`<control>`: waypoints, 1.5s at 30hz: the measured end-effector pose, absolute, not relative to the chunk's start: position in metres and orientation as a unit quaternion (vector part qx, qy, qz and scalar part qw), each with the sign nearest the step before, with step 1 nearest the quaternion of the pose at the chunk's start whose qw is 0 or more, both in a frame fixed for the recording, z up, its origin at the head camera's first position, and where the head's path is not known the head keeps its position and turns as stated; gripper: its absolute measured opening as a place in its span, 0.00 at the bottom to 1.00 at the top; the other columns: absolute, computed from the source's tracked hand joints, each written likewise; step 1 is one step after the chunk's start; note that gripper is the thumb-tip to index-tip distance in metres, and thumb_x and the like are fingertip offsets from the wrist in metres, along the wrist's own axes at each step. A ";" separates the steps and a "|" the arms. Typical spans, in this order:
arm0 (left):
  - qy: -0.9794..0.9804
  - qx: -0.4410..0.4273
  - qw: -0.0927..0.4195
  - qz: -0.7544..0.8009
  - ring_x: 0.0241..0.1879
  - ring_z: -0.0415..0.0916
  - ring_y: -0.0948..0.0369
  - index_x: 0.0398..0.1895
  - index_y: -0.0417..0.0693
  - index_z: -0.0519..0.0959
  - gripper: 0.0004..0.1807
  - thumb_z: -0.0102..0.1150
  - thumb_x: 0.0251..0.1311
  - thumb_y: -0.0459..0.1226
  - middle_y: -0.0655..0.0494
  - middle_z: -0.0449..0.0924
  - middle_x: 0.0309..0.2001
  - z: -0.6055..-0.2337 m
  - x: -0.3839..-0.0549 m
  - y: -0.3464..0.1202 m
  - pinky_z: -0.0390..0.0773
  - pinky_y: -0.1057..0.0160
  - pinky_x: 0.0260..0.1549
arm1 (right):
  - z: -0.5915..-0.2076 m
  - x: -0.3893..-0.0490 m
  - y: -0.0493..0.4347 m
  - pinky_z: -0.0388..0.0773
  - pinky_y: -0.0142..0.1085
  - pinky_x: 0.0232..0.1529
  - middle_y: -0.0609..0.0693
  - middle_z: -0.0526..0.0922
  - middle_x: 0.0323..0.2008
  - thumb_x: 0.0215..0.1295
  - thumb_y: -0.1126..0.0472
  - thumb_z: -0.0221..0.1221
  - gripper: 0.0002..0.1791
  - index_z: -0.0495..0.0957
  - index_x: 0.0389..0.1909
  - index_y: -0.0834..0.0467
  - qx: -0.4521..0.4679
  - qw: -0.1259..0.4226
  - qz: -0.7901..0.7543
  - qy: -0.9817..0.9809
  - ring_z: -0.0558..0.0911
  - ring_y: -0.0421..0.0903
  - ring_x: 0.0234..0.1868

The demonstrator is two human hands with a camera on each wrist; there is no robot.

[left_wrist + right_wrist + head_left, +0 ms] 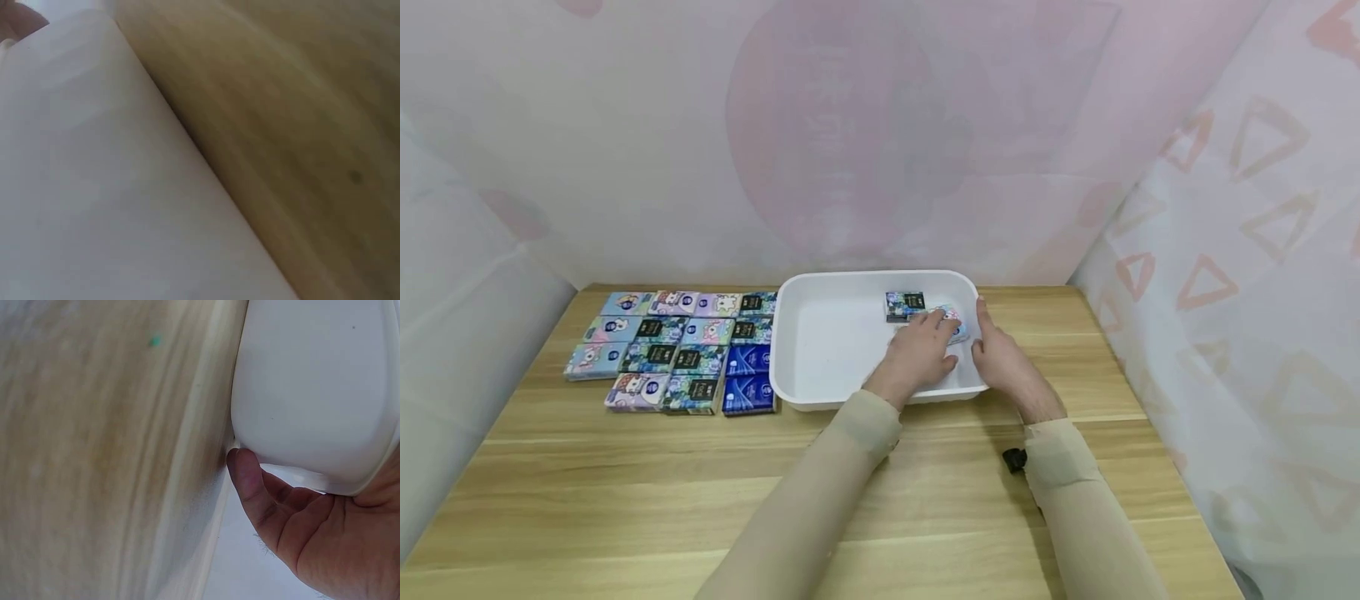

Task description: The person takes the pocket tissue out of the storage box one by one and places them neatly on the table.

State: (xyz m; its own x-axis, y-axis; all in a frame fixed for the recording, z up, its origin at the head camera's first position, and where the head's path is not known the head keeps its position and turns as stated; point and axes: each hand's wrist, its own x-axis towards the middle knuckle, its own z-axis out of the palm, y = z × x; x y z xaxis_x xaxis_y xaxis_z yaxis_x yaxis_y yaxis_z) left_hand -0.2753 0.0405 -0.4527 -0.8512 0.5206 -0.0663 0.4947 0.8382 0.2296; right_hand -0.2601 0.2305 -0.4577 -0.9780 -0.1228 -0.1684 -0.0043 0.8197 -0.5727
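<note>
A white plastic tray (pixel 820 375) sits on the wooden table. In its right part lie a dark floral tissue pack (pixel 905 306) and a light blue and pink tissue pack (pixel 957 332). My left hand (pixel 919 354) reaches over the front rim, its spread fingers resting on the light pack and partly covering it. My right hand (pixel 1006 360) grips the tray's right end, thumb at the rim and fingers along the outer wall. The right wrist view shows fingers (pixel 250 487) bent round the tray's corner near the tabletop. Mostly the tray's outer wall (pixel 112 175) fills the left wrist view.
Left of the tray, several tissue packs (pixel 655 354) lie close together in rows, in pastel cartoon, dark floral and plain blue (pixel 749 393) wrappers. Pale printed cloth (pixel 647 167) hangs behind the table (pixel 647 500) and at both sides.
</note>
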 end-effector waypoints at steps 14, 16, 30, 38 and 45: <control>0.956 0.280 0.035 0.075 0.83 0.76 0.50 0.84 0.59 0.78 0.29 0.64 0.87 0.52 0.55 0.79 0.84 -0.460 -0.276 0.047 0.89 0.47 0.76 | -0.457 -0.260 0.233 0.95 0.52 0.48 0.85 0.73 0.79 0.91 0.65 0.44 0.44 0.34 0.98 0.62 -0.038 0.099 -0.294 0.950 0.94 0.62 0.49; 0.957 0.279 0.024 0.078 0.77 0.80 0.50 0.80 0.58 0.81 0.26 0.65 0.87 0.52 0.56 0.83 0.79 -0.461 -0.277 0.047 0.91 0.49 0.72 | -0.457 -0.260 0.233 0.94 0.52 0.48 0.84 0.74 0.79 0.92 0.65 0.44 0.44 0.34 0.98 0.61 -0.039 0.098 -0.292 0.950 0.93 0.62 0.48; 0.956 0.279 -0.018 0.086 0.67 0.82 0.53 0.62 0.56 0.85 0.16 0.65 0.86 0.54 0.56 0.86 0.64 -0.460 -0.277 0.045 0.90 0.53 0.66 | -0.457 -0.261 0.232 0.91 0.50 0.47 0.82 0.76 0.79 0.92 0.65 0.44 0.45 0.33 0.98 0.61 -0.036 0.097 -0.292 0.951 0.90 0.57 0.41; 0.955 0.278 0.022 0.102 0.82 0.77 0.51 0.72 0.58 0.83 0.22 0.70 0.82 0.52 0.56 0.81 0.79 -0.461 -0.275 0.043 0.83 0.47 0.81 | -0.457 -0.260 0.232 0.94 0.59 0.57 0.84 0.75 0.78 0.92 0.65 0.44 0.44 0.33 0.98 0.63 -0.044 0.091 -0.283 0.954 0.92 0.65 0.54; 0.958 0.273 0.005 0.085 0.66 0.81 0.53 0.63 0.58 0.83 0.21 0.77 0.75 0.53 0.55 0.83 0.65 -0.460 -0.274 0.042 0.89 0.51 0.69 | -0.456 -0.260 0.232 0.97 0.57 0.56 0.84 0.75 0.78 0.92 0.64 0.44 0.44 0.33 0.98 0.62 -0.041 0.093 -0.289 0.952 0.94 0.66 0.54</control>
